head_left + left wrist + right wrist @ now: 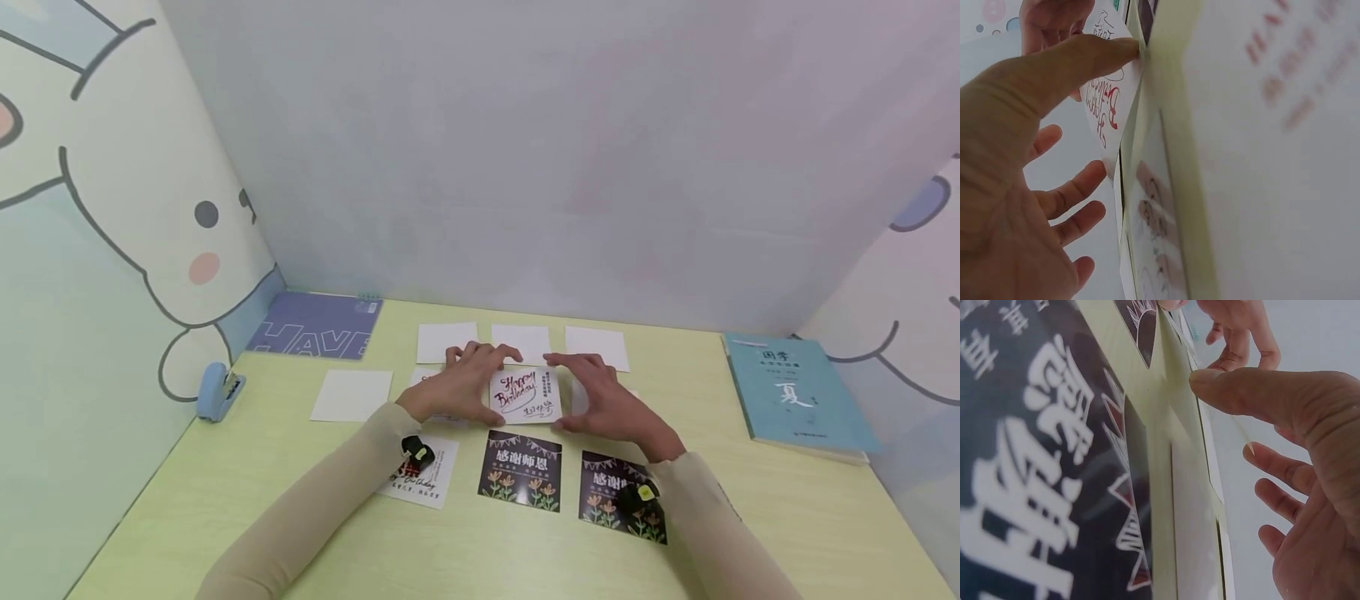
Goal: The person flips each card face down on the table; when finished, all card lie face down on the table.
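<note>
Between the two hands is a white square card with red "Happy Birthday" lettering. The left hand holds its left edge, thumb at the near corner and index finger at the far one. At the opposite edge, the right hand grips it likewise by thumb and index finger. The left wrist view shows the card tilted; the right wrist view catches it nearly edge-on. A lettered white card lies partly hidden under the left hand, and a white card under the right.
Blank white cards line the back; another lies left. Nearer lie a printed white card and two dark flowered cards. A blue stapler and purple notebook are left, a teal book right.
</note>
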`<state>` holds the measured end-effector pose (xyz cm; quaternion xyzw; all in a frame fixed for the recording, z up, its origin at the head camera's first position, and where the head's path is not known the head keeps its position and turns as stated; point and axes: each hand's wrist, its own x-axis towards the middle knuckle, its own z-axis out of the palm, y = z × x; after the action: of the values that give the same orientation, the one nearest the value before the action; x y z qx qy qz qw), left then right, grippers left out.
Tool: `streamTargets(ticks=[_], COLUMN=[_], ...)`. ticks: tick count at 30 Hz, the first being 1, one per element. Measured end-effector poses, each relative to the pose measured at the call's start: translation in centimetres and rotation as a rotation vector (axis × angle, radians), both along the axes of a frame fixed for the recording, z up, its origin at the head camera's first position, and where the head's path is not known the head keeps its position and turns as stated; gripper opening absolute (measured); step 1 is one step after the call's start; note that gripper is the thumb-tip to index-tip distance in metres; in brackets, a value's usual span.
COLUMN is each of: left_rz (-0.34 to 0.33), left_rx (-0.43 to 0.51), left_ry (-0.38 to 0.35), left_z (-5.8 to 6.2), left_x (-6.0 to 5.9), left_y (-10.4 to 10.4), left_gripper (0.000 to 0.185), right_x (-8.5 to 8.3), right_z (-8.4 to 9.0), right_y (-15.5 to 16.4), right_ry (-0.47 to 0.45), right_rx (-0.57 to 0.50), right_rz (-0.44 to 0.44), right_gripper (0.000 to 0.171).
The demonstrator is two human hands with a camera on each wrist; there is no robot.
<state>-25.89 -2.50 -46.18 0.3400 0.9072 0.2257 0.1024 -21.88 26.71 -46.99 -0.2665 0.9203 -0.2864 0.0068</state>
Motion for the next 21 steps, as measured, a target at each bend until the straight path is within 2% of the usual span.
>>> streamTargets(ticks=[8, 16, 21], left_rz=[-0.062, -0.082, -0.084], left_rx=[-0.012, 0.028, 0.099], left_ry=[0.075, 0.112, 0.117], left_z=[0.1, 0.7, 1.1], left_x=[0.2, -0.1, 0.0], left_y=[1.6, 2.3, 2.1], left_gripper=[0.103, 0.109, 0.099], right_x=[0.1, 0.3, 0.5], right_z=[0.4, 0.5, 0.5], right_y=[-0.2, 0.0, 0.3], right_ry=[0.024, 0.000, -0.039], right_rx=[-0.027, -0.078, -0.150], right_rz=[0.016, -0.006, -0.044], right_gripper=[0.103, 0.103, 0.092])
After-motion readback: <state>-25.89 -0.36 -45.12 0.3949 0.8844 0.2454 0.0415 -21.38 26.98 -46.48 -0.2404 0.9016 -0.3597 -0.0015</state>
